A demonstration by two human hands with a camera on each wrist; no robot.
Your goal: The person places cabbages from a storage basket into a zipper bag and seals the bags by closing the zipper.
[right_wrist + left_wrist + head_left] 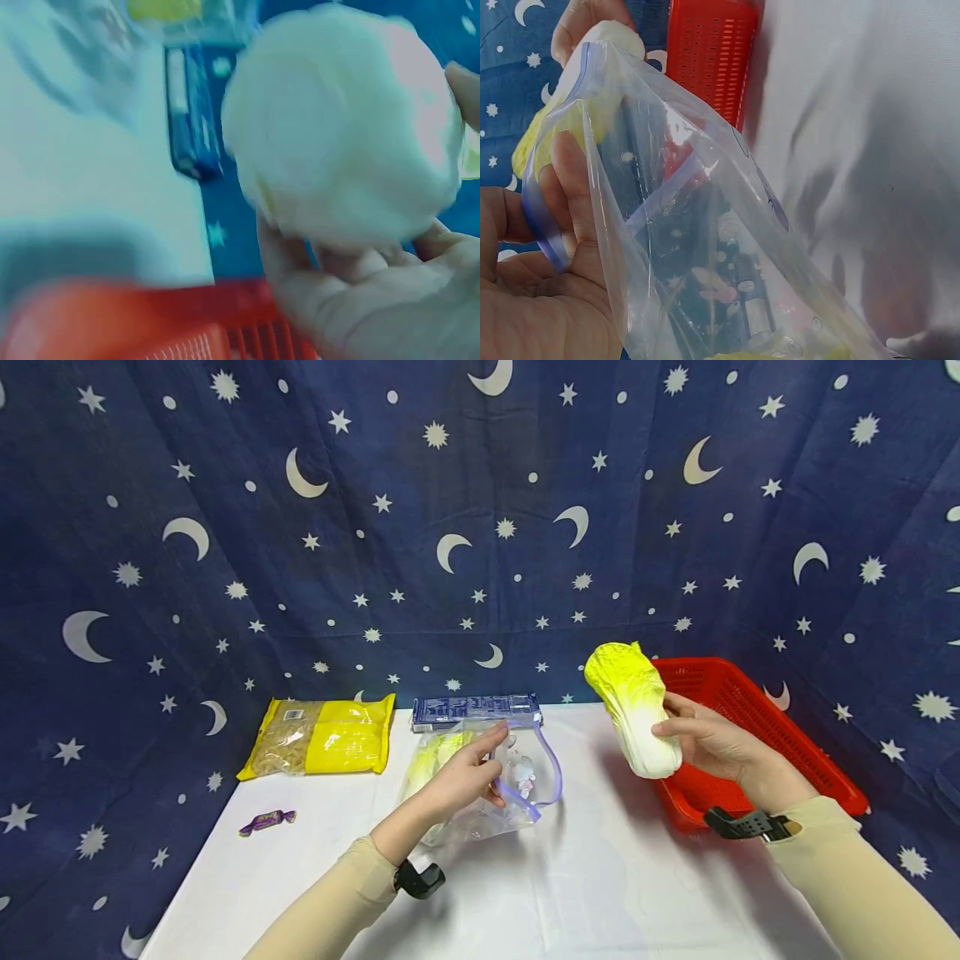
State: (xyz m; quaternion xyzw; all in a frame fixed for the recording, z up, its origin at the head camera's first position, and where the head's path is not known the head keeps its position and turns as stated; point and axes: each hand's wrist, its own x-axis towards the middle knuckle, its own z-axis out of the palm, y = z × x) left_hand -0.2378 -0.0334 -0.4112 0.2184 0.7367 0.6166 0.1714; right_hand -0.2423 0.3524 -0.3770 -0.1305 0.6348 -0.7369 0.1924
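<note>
My right hand (705,737) grips a napa cabbage (626,702) by its white base, held up in front of the red basket, its yellow leaf end pointing up and left. In the right wrist view the round white base (330,127) faces the camera, with fingers curled under it. My left hand (467,777) holds a clear zip bag (487,822) at its purple-edged mouth. The left wrist view shows fingers (574,180) at the purple zip strip (544,225) and the mouth spread apart. Another yellow-and-white cabbage (423,768) lies in the bag, partly behind my left hand.
A red plastic basket (780,727) stands at the right. At the back are a yellow packet (348,735) with a see-through window and a dark blue box (472,706). A purple wrapped candy (267,821) lies at the left. A star-patterned blue cloth (420,527) hangs behind the table.
</note>
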